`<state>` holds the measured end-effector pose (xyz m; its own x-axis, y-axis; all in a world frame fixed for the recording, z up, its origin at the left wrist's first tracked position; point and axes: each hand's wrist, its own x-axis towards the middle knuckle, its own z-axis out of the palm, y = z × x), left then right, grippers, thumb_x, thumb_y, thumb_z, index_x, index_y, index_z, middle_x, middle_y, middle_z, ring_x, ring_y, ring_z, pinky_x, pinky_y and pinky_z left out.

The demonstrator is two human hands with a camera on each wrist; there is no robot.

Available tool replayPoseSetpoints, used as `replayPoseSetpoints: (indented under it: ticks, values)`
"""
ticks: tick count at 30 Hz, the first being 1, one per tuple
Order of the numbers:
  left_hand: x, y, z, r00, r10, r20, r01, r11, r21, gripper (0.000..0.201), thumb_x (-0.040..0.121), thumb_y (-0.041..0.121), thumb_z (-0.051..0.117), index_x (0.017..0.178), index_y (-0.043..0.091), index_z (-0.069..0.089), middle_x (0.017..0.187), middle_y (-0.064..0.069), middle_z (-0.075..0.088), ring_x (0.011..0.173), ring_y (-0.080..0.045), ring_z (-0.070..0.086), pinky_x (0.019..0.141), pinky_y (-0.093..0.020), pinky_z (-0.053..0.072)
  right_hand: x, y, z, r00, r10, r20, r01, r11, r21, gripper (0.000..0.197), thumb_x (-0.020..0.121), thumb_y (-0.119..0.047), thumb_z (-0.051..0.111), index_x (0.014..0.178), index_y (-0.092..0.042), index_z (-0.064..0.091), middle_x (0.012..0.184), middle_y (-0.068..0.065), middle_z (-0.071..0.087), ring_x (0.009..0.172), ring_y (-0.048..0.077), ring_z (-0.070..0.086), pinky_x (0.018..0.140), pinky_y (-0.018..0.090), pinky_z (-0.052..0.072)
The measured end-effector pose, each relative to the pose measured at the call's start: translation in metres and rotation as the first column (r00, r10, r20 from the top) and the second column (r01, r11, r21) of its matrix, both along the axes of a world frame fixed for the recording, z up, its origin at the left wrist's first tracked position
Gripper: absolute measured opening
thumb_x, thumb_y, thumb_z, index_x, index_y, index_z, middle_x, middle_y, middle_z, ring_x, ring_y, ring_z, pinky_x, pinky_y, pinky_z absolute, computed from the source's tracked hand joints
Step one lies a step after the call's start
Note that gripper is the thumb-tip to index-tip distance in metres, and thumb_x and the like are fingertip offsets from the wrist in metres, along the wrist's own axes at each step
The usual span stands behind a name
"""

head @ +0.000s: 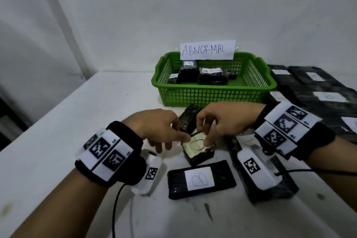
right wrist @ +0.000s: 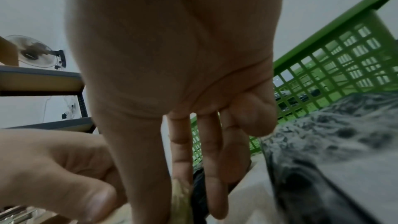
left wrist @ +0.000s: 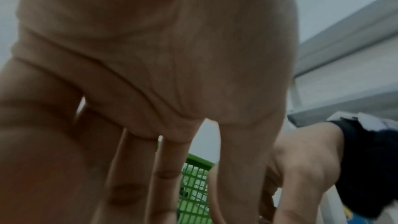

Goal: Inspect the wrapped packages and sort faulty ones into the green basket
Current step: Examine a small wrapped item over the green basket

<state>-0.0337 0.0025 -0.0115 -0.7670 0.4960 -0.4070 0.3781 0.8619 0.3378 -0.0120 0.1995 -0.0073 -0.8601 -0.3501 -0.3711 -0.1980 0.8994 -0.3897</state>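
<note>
Now | left hand (head: 154, 127), right hand (head: 228, 120) pinch package (head: 199, 150) | fan (right wrist: 35, 51) only in right-wrist view

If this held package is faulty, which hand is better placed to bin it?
Likely the right hand: it pinches the package and sits directly before the green basket.

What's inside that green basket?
The green basket holds several black wrapped packages with white labels, bunched at its left. Their contents and exact count are hidden.

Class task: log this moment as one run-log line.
left hand, right hand hold small package | green basket behind, contains packages | step: inspecting
</note>
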Motion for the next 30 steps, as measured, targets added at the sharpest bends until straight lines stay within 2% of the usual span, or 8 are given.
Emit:
replayPoseSetpoints:
  ticks: [4,7,13,15,17,21,25,30]
  values:
    - [-0.006,0.001,0.009,0.998,-0.018,-0.056,0.033,0.96,0.278,0.024,0.094,0.038,0.064,0.089,0.015,0.068,0.081,0.0,0.076,0.079,-0.021,0.074,0.066,-0.033,0.059,0.003,0.007,0.007,0.989,-0.069,-0.131,0.049,0.988,-0.149,0.03,0.077,-0.028,0.086,0.084,-0.026,0.057,0.089,0.001,0.071,0.054,-0.002,0.053,0.061,0.029,0.044]
    - [-0.017,-0.002,0.02,0.971,0.104,-0.216,0.023,0.855,0.518,0.025,0.085,0.047,0.071,0.094,0.024,0.067,0.088,0.002,0.072,0.083,-0.021,0.071,0.077,-0.044,0.06,-0.003,0.02,0.019,0.95,-0.229,-0.213,0.136,0.916,-0.378,0.026,0.082,-0.025,0.082,0.089,-0.023,0.057,0.084,-0.006,0.066,0.06,-0.006,0.056,0.062,0.026,0.047]
    - [-0.035,0.043,0.031,0.958,0.285,0.018,-0.1,0.275,0.956,0.044,0.087,0.031,0.074,0.123,0.022,0.049,0.107,-0.005,0.066,0.086,-0.02,0.075,0.063,-0.032,0.06,-0.027,0.023,0.046,0.857,-0.51,0.067,0.241,0.282,-0.929,0.008,0.092,-0.009,0.066,0.096,-0.012,0.059,0.088,0.004,0.074,0.071,0.018,0.073,0.063,0.027,0.061]
    - [-0.041,0.067,0.033,0.957,0.289,0.019,-0.063,0.144,0.988,0.037,0.091,0.023,0.071,0.121,0.02,0.051,0.105,-0.005,0.064,0.087,-0.021,0.074,0.068,-0.035,0.062,-0.035,0.025,0.052,0.842,-0.537,0.057,0.207,0.225,-0.952,0.006,0.094,-0.018,0.065,0.098,-0.014,0.061,0.088,0.001,0.072,0.076,0.017,0.073,0.064,0.028,0.059]
    - [-0.052,0.081,0.037,0.965,0.258,0.054,-0.073,0.065,0.995,0.033,0.093,0.013,0.067,0.123,0.022,0.056,0.098,-0.003,0.061,0.085,-0.018,0.073,0.067,-0.034,0.062,-0.039,0.033,0.057,0.807,-0.591,0.002,0.214,0.289,-0.933,0.016,0.096,-0.032,0.063,0.1,-0.016,0.064,0.091,0.0,0.073,0.08,0.017,0.071,0.066,0.031,0.056]
    - [-0.076,0.082,0.036,0.987,0.158,-0.021,-0.002,0.147,0.989,0.04,0.094,0.0,0.059,0.124,0.025,0.066,0.092,-0.003,0.058,0.08,-0.01,0.065,0.066,-0.024,0.055,-0.039,0.052,0.058,0.766,-0.643,-0.007,0.31,0.379,-0.872,0.034,0.091,-0.042,0.067,0.11,-0.014,0.065,0.099,0.002,0.076,0.078,0.018,0.069,0.06,0.03,0.053]
    - [-0.08,0.076,0.033,0.99,0.089,-0.109,0.077,0.306,0.949,0.039,0.093,-0.002,0.059,0.125,0.019,0.068,0.091,0.004,0.063,0.068,0.001,0.061,0.059,-0.013,0.046,-0.038,0.061,0.051,0.78,-0.621,-0.073,0.281,0.453,-0.846,0.031,0.088,-0.019,0.074,0.117,-0.018,0.062,0.096,0.005,0.077,0.072,0.013,0.07,0.062,0.03,0.059]
    - [-0.077,0.068,0.033,0.987,0.148,-0.061,0.028,0.217,0.976,0.046,0.086,0.026,0.073,0.131,0.025,0.061,0.113,0.007,0.067,0.099,-0.012,0.071,0.085,-0.035,0.059,-0.038,0.056,0.049,0.782,-0.622,0.034,0.23,0.236,-0.944,0.035,0.086,0.001,0.071,0.12,-0.007,0.064,0.112,0.021,0.071,0.086,0.021,0.074,0.069,0.029,0.062]
